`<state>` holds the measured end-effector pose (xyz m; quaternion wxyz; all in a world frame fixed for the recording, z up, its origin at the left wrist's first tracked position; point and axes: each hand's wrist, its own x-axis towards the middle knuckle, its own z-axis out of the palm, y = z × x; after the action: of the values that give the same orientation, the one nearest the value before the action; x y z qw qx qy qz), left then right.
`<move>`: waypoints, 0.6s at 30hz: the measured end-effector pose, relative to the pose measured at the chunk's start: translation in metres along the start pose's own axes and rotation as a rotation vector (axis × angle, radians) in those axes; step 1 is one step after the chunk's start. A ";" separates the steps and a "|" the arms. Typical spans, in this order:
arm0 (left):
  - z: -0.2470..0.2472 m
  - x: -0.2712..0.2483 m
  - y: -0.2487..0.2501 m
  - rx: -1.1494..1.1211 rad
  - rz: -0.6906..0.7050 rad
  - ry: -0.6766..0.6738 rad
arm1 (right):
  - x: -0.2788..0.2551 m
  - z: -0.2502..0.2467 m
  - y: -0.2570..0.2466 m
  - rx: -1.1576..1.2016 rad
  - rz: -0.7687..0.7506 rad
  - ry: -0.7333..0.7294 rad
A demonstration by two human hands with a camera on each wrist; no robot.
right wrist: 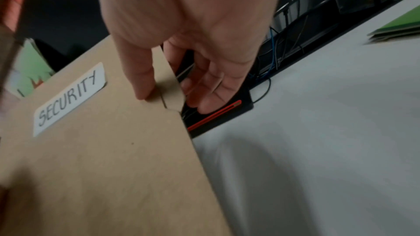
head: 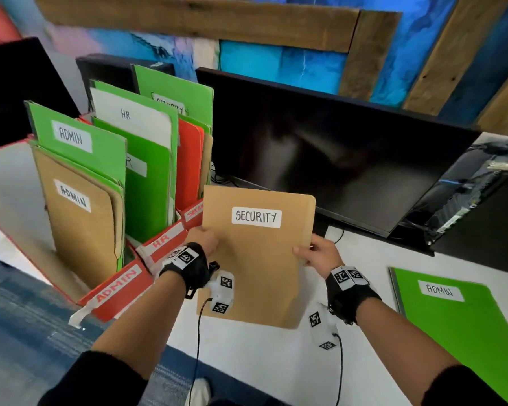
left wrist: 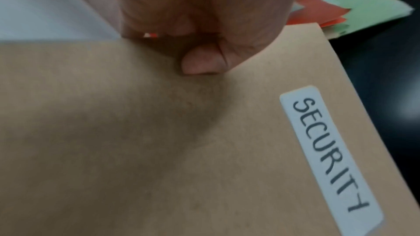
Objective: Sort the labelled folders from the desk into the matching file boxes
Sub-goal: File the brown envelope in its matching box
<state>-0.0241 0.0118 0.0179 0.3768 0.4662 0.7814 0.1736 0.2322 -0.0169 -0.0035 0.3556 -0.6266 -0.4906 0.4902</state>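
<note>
- Both forearms reach forward over the white desk, each wrist wearing a black strap with printed marker tags.
- Left hand pinches the left edge of the flat brown card folder labelled SECURITY, thumb pressed on its front face and the other fingers hidden behind.
- Right hand grips the opposite edge, thumb on the front and fingers curled behind the tabbed side.
- Held between the two hands, that folder stands nearly upright above the desk, label facing the person, just right of the red cardboard file boxes.
- Off to the right, a green folder labelled ADMIN lies flat on the desk, not yet sorted.
- Nearest on the left stands the box marked ADMIN, then the box marked HR, then the box marked SECURITY, farthest back.
- Behind everything sits a dark monitor.
- To do this step well, I would carry the folder up and left past the HR box, keep it upright, line its bottom edge with the gap in the SECURITY box, and lower it straight so no corner catches the folders already standing there.
</note>
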 end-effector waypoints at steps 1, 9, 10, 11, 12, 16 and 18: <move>-0.001 0.001 -0.001 -0.084 0.018 0.058 | 0.001 -0.001 -0.004 0.017 -0.019 0.011; -0.059 -0.023 0.051 -0.288 0.236 0.199 | 0.009 -0.007 -0.067 0.079 -0.214 0.194; -0.067 -0.024 0.058 -0.313 0.264 0.218 | 0.011 -0.009 -0.073 0.067 -0.239 0.221; -0.076 -0.026 0.064 -0.330 0.302 0.238 | 0.011 -0.012 -0.078 0.042 -0.260 0.249; -0.085 -0.029 0.070 -0.316 0.344 0.265 | 0.013 -0.013 -0.083 0.022 -0.284 0.272; -0.120 -0.026 0.081 0.036 0.515 0.440 | 0.017 -0.011 -0.100 -0.048 -0.342 0.339; -0.133 -0.026 0.088 0.250 0.546 0.556 | 0.020 -0.005 -0.106 -0.077 -0.347 0.375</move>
<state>-0.0644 0.0448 0.1707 0.0317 0.6341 0.7160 0.2903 0.2099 0.0307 0.0910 0.4951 -0.6259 -0.5346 0.2781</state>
